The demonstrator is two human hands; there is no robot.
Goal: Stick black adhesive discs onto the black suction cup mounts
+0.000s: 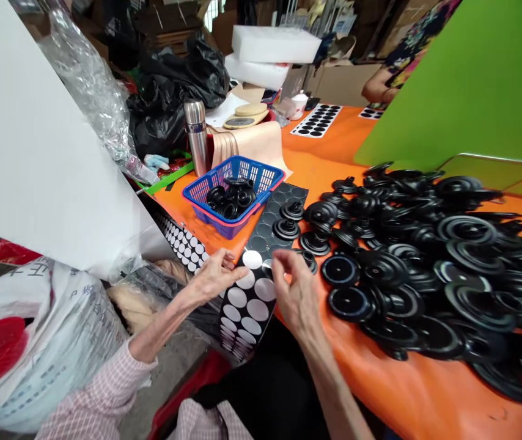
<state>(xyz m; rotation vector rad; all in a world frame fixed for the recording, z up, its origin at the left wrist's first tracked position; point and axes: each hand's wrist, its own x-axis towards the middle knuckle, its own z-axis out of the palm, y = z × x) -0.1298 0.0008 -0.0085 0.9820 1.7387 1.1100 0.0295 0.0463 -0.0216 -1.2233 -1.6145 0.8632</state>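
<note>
So the left hand (219,272) has bent fingers and its thumb out over the dotted strip (258,310), which droops off the near edge of the desk (380,391). The right hand (296,290) is half-curled by the strip's other side; honestly can't tell if either's pinching anything.

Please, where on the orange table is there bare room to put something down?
Bare orange surface shows between the white sheet with black dots and the pile of black discs, and between that pile and the near edge. Crowded: beneath the pile, and from it to the blue basket.
</note>
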